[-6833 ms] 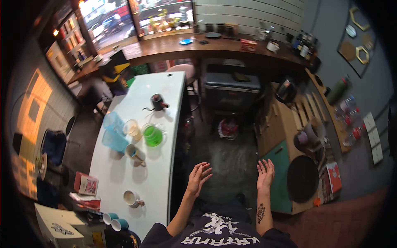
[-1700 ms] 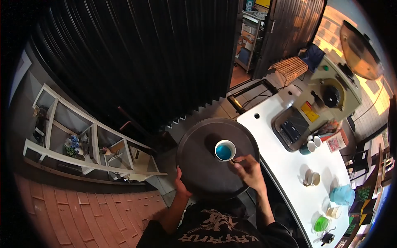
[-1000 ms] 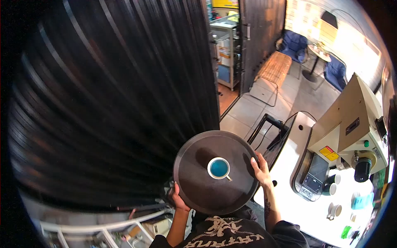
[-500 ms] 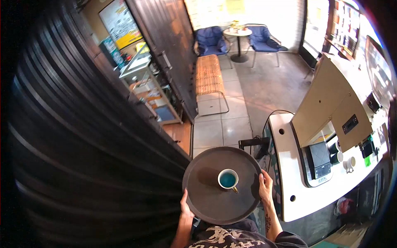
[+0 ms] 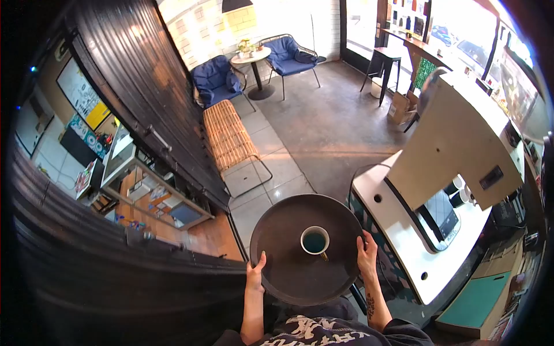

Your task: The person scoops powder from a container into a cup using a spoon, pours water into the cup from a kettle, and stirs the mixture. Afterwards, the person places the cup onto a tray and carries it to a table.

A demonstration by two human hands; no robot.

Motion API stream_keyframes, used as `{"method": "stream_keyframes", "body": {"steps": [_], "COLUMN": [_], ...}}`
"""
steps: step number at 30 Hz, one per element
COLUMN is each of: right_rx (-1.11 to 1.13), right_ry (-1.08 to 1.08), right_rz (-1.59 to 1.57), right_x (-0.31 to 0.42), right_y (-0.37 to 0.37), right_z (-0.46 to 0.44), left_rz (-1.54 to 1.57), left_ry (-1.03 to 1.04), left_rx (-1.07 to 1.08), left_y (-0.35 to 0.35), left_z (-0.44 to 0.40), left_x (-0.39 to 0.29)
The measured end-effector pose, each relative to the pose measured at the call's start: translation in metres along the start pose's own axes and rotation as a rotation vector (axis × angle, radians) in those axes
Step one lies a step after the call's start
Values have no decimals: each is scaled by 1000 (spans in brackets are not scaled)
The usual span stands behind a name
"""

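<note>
A round dark brown serving tray (image 5: 288,274) is held level in front of my body. My left hand (image 5: 255,272) grips its left rim, thumb on top. On the opposite side my right hand (image 5: 366,255) clasps the right rim, and the fingers beneath are hidden. A white cup (image 5: 315,240) with a gold-coloured handle stands upright on the tray, slightly right of the middle. Dark blue-green shows inside the cup. Neither hand touches it.
Close on my right is a white counter (image 5: 404,260) with a beige machine (image 5: 438,144). A rattan bench (image 5: 231,135) runs along the dark corrugated wall (image 5: 124,69). Beyond it are blue chairs (image 5: 291,56) and a small round table (image 5: 250,56). An open doorway (image 5: 216,239) lies left.
The view has moved forward and turned right, so the bench and chairs look nearer and further left. More of the doorway shows. The tray stays in both hands with the cup on it.
</note>
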State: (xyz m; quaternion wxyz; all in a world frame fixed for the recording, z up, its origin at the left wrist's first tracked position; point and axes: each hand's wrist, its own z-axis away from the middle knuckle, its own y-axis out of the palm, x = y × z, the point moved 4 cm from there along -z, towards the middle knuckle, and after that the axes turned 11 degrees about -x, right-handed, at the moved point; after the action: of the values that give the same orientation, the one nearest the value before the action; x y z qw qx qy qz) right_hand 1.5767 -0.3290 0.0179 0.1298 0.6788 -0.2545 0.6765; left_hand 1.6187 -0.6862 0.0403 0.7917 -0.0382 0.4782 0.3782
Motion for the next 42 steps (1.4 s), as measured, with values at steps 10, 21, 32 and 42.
{"method": "stream_keyframes", "body": {"steps": [10, 21, 32, 42], "right_rx": [-50, -239, -249, -132], "right_ry": [34, -20, 4, -31], "right_rz": [-125, 2, -199, -214], "right_x": [39, 59, 94, 92], "right_y": [120, 234, 372, 495], "right_z": [-143, -281, -473, -692], "left_rz": [-292, -403, -465, -453], "left_ry": [33, 69, 111, 135], "left_rx": [22, 133, 165, 163], "left_y": [122, 265, 418, 527], "left_z": [-158, -343, -538, -730], "left_x": [-88, -168, -240, -266]}}
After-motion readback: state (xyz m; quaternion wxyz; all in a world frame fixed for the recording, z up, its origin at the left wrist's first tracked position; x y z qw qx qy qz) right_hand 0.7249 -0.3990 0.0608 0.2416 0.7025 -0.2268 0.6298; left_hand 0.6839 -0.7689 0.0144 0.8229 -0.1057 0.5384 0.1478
